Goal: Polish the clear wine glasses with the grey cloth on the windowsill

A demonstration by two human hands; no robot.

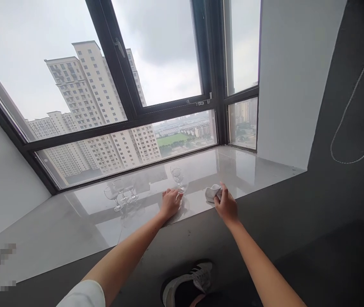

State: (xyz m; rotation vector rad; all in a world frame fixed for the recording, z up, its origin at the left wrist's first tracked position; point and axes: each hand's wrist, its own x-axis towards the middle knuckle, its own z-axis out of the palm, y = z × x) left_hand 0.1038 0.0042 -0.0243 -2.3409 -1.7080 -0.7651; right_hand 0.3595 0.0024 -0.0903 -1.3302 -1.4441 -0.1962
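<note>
My left hand (pixel 171 202) is closed at the front of the sill, its thumb and fingers at the lower part of a clear stemmed glass (pixel 176 174). The exact grip is partly hidden behind the fingers. Bunched in my right hand (pixel 227 205) is a white cloth (pixel 213 193), pinched by the thumb and fingers just above the sill's front edge. To the left of my left hand, three clear stemmed glasses (pixel 117 194) stand upright in a close group on the glossy sill (pixel 151 204).
Behind the sill rises a dark-framed window (pixel 131 115), with tall buildings outside. White side walls (pixel 284 85) close in the sill at both ends. A beaded cord (pixel 345 161) hangs at the right. Below the sill's edge a shoe (pixel 188 281) shows.
</note>
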